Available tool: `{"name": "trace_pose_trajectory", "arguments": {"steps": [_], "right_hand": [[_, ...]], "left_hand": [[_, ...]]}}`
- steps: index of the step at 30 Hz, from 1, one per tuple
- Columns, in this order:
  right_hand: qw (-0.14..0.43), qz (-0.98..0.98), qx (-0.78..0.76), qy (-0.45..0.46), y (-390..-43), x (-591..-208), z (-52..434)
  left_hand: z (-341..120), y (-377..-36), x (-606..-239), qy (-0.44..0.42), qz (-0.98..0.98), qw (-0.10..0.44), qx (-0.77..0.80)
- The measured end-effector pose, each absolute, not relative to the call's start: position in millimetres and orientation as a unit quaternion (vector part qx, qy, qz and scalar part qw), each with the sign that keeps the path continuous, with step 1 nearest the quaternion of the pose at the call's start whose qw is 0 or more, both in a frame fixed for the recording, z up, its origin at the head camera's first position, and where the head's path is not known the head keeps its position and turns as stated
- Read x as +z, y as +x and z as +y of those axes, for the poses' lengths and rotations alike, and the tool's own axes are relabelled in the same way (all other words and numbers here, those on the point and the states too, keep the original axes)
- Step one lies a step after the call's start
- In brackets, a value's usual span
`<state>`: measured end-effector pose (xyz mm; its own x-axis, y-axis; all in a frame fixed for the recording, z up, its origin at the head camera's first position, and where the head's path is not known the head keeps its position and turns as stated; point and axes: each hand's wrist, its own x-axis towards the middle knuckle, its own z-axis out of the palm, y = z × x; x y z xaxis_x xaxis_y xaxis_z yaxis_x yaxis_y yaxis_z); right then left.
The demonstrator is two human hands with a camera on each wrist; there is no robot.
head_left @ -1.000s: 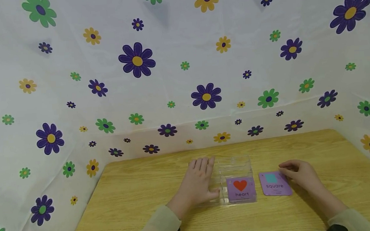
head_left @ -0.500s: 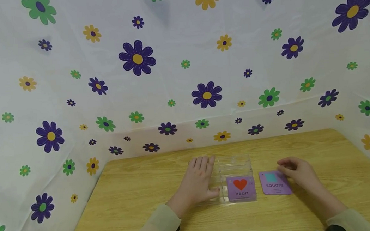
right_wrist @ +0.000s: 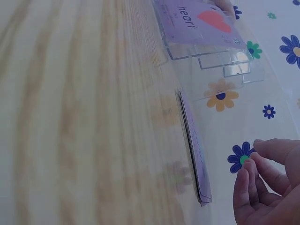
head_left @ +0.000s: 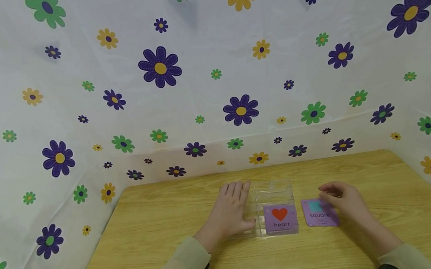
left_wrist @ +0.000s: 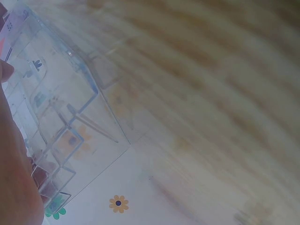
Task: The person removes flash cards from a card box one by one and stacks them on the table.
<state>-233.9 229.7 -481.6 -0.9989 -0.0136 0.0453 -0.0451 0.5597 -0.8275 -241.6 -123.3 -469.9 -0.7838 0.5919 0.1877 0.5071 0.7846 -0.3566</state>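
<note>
A clear stepped plastic card holder (head_left: 275, 196) stands on the table, with a purple heart card (head_left: 281, 220) in its front right slot. My left hand (head_left: 229, 214) rests over the holder's left half, fingers stretched toward the back and thumb out to the right. In the left wrist view, some fingers show through the clear tiers (left_wrist: 61, 159). A stack of purple cards (right_wrist: 194, 154) lies right of the holder, its top card (head_left: 320, 218) reading "square". My right hand (head_left: 347, 202) hovers over the stack's far right corner, fingers loosely bent and holding nothing visible.
The wood-grain table (head_left: 161, 220) carries the holder and the stack, with a narrow gap between them. A white flower-printed cloth (head_left: 198, 102) rises at the back and both sides. Both sleeves (head_left: 189, 255) are pale.
My right hand has shifted slightly left, covering more of the square card's top right. The left hand, holder and cards stay in place.
</note>
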Motion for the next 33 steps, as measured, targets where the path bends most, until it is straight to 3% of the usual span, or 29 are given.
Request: {"name": "trace_pose_trajectory", "arguments": {"steps": [20, 33], "right_hand": [[0.038, -0.883, 0.466, 0.044, -225.1, -468.5, 214.4], [0.023, -0.868, 0.493, 0.056, -215.1, -457.1, 201.9]], "left_hand": [[-123.1, -243.0, -471.9, -0.294, -0.933, 0.145, 0.149], [-124.0, -242.7, -470.9, -0.298, -0.931, 0.150, 0.146]]}}
